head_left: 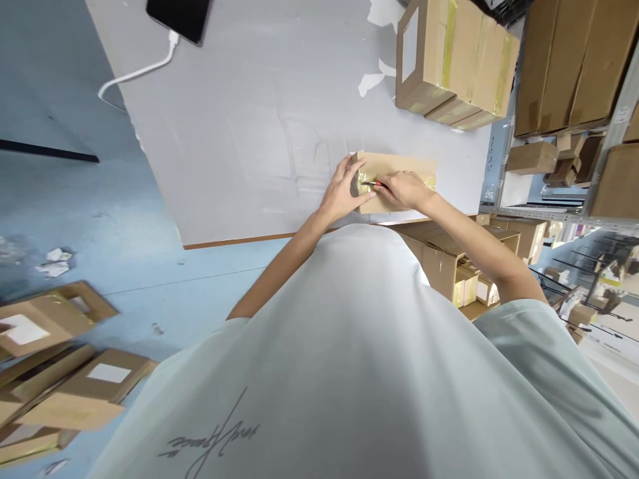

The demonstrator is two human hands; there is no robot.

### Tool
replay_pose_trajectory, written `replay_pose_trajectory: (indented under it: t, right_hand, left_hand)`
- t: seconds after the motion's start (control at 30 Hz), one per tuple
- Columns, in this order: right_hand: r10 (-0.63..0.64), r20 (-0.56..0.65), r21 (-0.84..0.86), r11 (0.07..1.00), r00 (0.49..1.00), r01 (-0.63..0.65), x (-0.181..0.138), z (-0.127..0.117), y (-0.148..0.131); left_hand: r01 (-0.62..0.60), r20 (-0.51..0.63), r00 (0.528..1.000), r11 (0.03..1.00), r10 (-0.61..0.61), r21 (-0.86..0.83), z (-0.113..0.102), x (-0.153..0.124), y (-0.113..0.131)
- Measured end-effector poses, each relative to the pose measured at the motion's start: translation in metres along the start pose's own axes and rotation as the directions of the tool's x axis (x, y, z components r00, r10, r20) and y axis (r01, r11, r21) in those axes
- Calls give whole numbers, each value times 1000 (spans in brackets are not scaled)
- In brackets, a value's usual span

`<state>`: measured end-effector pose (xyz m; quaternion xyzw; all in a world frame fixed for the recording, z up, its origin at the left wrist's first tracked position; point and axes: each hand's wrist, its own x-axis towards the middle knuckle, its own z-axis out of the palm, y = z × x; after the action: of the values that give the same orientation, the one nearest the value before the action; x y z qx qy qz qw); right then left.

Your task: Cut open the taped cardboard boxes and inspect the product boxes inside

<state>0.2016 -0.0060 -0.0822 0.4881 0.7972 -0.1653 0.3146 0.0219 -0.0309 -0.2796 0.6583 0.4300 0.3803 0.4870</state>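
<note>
A small oblong cardboard box [399, 163] lies on the grey table near its front edge, with shiny clear-yellow tape [429, 180] along its top. My left hand [342, 191] grips the box's left end, fingers at the far side and thumb at the near side. My right hand [405, 190] is closed around a utility knife [369, 183] with a red part showing at the fingers. The knife's dark tip points left and touches or hovers just over the tape by the left end; which, I cannot tell. Most of its handle is hidden in my fist.
Several taped cardboard boxes [459, 66] stand in a row at the table's back right, near torn white paper [372, 82]. A phone [180, 16] with a white cable [144, 70] lies back left. Shelving [549, 211] with cartons is on the right; opened cartons [74, 392] lie on the left floor.
</note>
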Motion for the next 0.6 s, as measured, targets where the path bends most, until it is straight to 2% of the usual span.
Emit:
replay_pose_trajectory:
  t: [0.13,0.33,0.47,0.6]
  right_hand:
    - [31,29,-52,998,999,-29,2,-12,-6]
    - [12,54,-141,990,998,-4,15,-25,-26]
    - [11,32,-144,990,999,-7,23,-18,-34]
    - [9,-37,-83,997,999,-12,27,-5,-27]
  left_hand:
    - [1,-11,1000,1000,-1,-14,2,-1,-2]
    - [15,-24,1000,1000,-16,-25,-7,-6,-3]
    - [36,-23,999,999,-37,-12,-12,-8,-3]
    - [46,-13,999,999,-46,1,-6,-6,0]
